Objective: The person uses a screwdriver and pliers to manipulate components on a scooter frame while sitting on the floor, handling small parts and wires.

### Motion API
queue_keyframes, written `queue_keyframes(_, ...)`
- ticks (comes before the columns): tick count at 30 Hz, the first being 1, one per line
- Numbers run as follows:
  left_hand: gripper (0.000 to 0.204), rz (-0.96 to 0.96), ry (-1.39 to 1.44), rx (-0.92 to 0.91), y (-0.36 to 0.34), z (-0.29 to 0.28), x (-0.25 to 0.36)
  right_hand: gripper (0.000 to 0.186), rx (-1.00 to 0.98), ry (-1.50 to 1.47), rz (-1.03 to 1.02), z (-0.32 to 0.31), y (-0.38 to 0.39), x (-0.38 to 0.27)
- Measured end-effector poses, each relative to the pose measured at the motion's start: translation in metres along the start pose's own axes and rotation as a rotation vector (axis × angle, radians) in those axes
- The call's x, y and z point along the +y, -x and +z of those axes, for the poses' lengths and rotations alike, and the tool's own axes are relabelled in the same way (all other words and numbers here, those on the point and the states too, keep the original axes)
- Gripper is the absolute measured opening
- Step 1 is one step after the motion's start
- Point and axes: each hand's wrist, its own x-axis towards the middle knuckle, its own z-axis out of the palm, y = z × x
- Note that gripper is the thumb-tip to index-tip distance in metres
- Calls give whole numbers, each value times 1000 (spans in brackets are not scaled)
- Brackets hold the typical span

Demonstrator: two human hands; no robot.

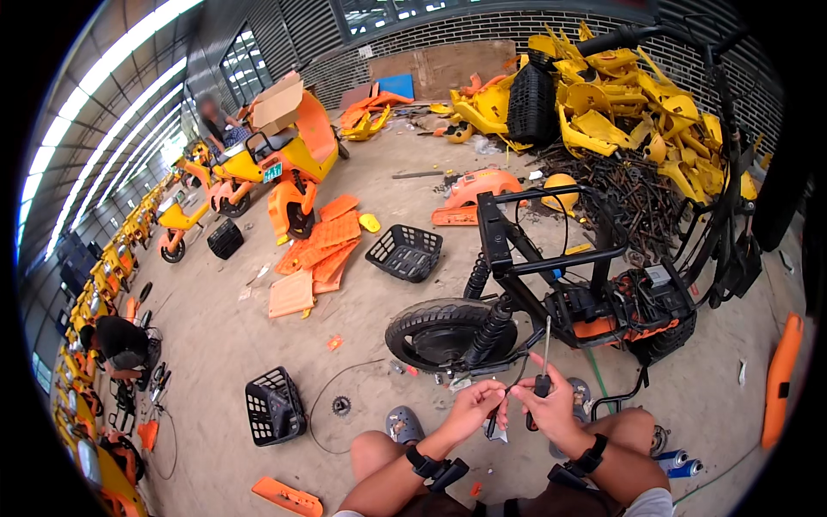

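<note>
In front of my knees both hands meet, fingertips nearly touching. A screwdriver with a dark handle and a thin metal shaft pointing up is gripped by my right hand. Thumb and fingers of my left hand pinch a thin black cable, whose end hangs below the fingers. Some of that cable is hidden by the fingers. Just beyond stands a stripped black scooter frame with its rear wheel, shock absorber and exposed wiring.
Black plastic baskets and orange panels lie about the concrete floor. Beyond the frame are heaped yellow body panels and dark metal parts. Blue cans lie at my right. A crouching person is at far left, beside parked yellow scooters.
</note>
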Motion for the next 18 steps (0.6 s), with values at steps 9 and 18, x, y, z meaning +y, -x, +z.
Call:
queue_keyframes(9, 15, 123, -407, 109, -1, 17, -1, 57, 8, -2, -13, -9, 1, 6)
queue_keyframes(18, 17, 308, -574, 201, -9, 25, -9, 51, 47, -64, -20, -11, -1, 3)
